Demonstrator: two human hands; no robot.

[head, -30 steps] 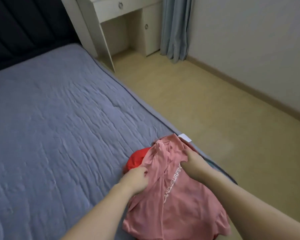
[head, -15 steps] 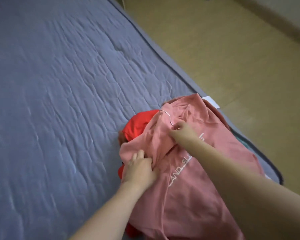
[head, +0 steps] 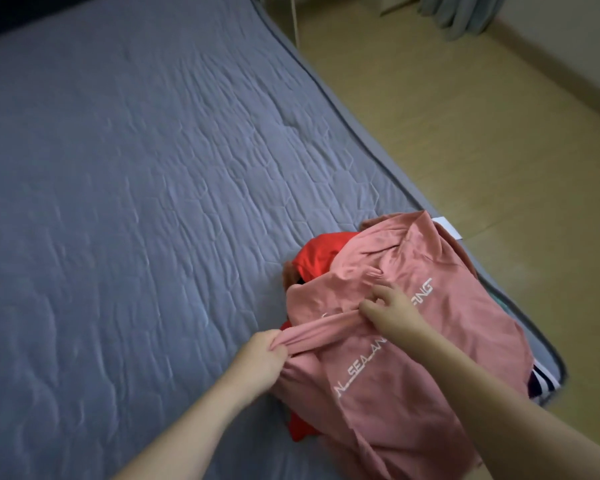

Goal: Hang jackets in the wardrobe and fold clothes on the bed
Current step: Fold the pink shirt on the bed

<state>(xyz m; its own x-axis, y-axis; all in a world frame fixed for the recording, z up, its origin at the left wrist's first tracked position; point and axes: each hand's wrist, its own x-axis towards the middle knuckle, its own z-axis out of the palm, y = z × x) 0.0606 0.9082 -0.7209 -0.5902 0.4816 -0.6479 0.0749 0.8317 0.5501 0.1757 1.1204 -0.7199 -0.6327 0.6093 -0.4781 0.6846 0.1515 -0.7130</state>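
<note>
Two hands on pink shirt (head: 426,344), heaped at near right corner of bed (head: 136,202), atop red garment (head: 317,258). Left hand (head: 262,358) fisted on sleeve, stretched taut leftward. Right hand (head: 392,311) presses shirt body, fingers loosely curled; grasp not clear. Sleeve axis runs left-right between hands; left nearer free end.

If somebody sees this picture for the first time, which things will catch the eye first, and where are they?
First comes the pink shirt with white letters, heaped near the right edge of the grey-blue bed. The left hand grips a stretched strip of it, and the right hand lies on its middle. A bright red garment shows from under the shirt on its far side.
</note>
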